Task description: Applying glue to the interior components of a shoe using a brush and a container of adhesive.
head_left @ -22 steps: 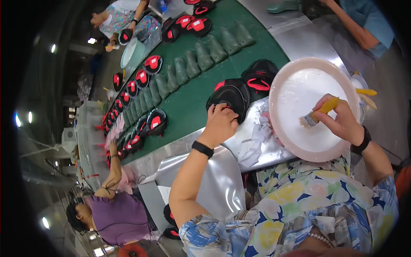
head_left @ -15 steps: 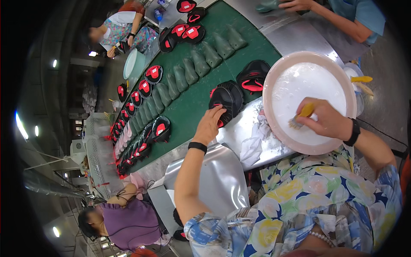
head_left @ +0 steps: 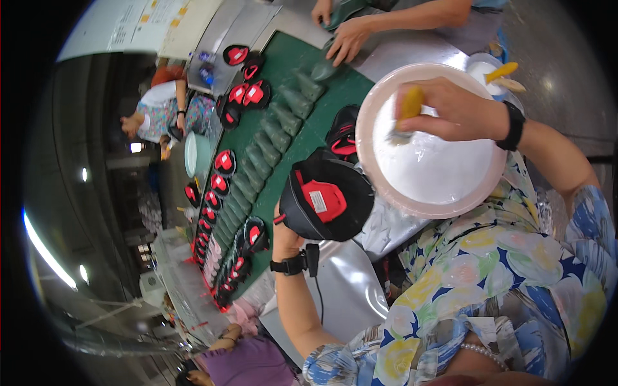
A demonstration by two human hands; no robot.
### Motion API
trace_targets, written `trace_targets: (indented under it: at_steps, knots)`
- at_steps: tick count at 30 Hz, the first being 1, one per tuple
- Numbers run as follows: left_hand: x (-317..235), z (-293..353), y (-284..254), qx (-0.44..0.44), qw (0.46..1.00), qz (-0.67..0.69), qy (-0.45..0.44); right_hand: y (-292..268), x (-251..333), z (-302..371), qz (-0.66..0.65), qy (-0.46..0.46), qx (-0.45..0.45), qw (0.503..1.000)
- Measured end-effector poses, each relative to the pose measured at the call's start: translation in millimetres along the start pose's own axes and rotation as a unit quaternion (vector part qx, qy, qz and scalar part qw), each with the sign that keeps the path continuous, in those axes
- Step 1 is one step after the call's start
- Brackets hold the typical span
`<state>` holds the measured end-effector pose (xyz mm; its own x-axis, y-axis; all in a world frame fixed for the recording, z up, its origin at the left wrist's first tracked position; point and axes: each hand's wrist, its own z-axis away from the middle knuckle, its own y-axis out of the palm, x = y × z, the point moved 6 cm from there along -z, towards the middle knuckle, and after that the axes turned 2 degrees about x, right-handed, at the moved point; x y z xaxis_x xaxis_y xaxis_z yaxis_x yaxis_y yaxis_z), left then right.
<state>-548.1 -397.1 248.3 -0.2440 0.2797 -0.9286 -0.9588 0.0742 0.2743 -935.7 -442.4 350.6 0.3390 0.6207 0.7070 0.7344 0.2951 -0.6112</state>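
Note:
My left hand [head_left: 285, 237] is wrapped round a black shoe upper [head_left: 297, 209], lifted off the table with its red lining and white label facing up. My right hand [head_left: 457, 109] grips a yellow-handled brush [head_left: 409, 106] over a pale pink basin [head_left: 444, 211]. The bristles point down at the white liquid [head_left: 438, 180] inside. Just beyond the raised upper, a second black upper [head_left: 343, 132] rests on the table, close to the basin's rim.
Green shoe lasts [head_left: 283, 122] stand in a long row on the green conveyor belt [head_left: 322, 114], with red-lined uppers [head_left: 225, 163] alongside. At the far side a co-worker's hand [head_left: 351, 40] touches a last. Crumpled white cloth [head_left: 386, 225] lies beside the basin. Other people sit leftward.
My left hand has taken hold of the upper it was touching and lifted it toward me, opening upward. My right hand has moved the brush to the far left part of the basin.

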Motion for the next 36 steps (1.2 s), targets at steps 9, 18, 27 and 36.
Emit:
trace_targets:
  at_steps: [9,18,27,36]
  knots:
    - [14.8,1.9,50.9,-0.018,0.990,-0.117,0.075,-15.6,7.1,-9.1,-0.025,-0.045,-0.105,0.993]
    - [5.5,23.0,120.9,-0.164,0.608,-0.621,0.467,7.1,-13.7,20.4,-0.157,0.180,-0.153,0.959]
    - [-4.4,13.9,114.8,-0.113,0.857,-0.229,0.447,22.4,-11.7,30.7,-0.312,0.200,-0.138,0.918]
    - [79.1,-9.8,109.4,0.061,0.974,0.205,-0.070,0.5,17.1,41.5,-0.156,-0.129,-0.120,0.972]
